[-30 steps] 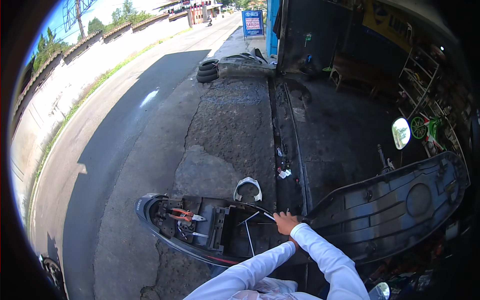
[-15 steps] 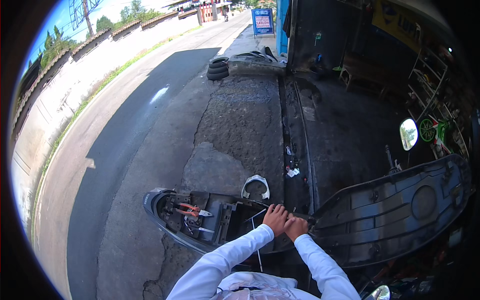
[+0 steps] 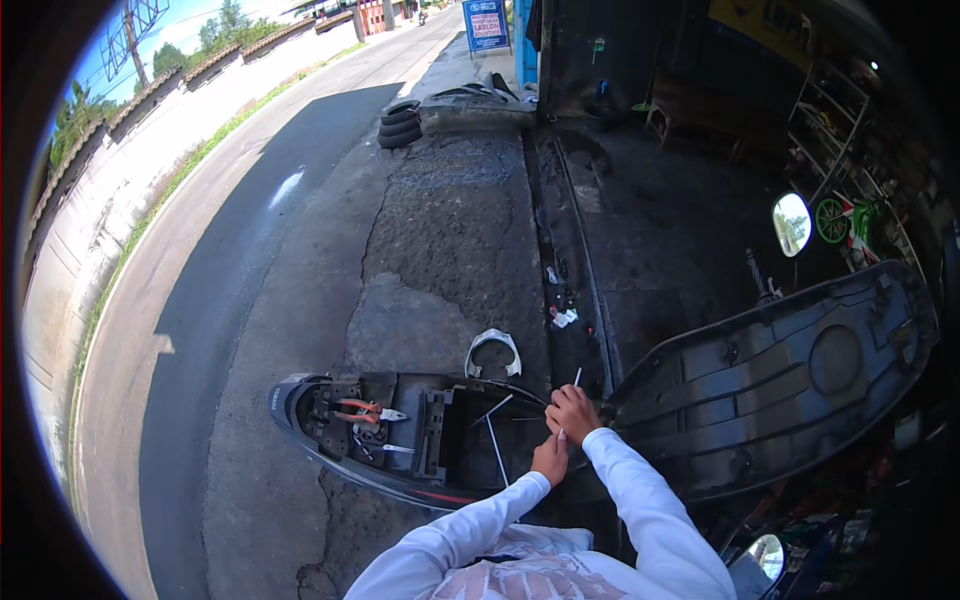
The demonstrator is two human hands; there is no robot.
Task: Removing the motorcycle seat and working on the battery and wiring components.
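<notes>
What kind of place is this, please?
Probably a roadside motorbike repair shop. A scooter stands with its seat raised, pliers lie in its open compartment, old tyres are stacked by the road, and shelves fill the shaded bay.

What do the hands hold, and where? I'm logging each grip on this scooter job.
The right hand pinches a thin white strip near its lower end; the left hand seems empty.

Left hand point(image 3: 549, 459) newly beside right hand point(image 3: 572, 413).
</notes>
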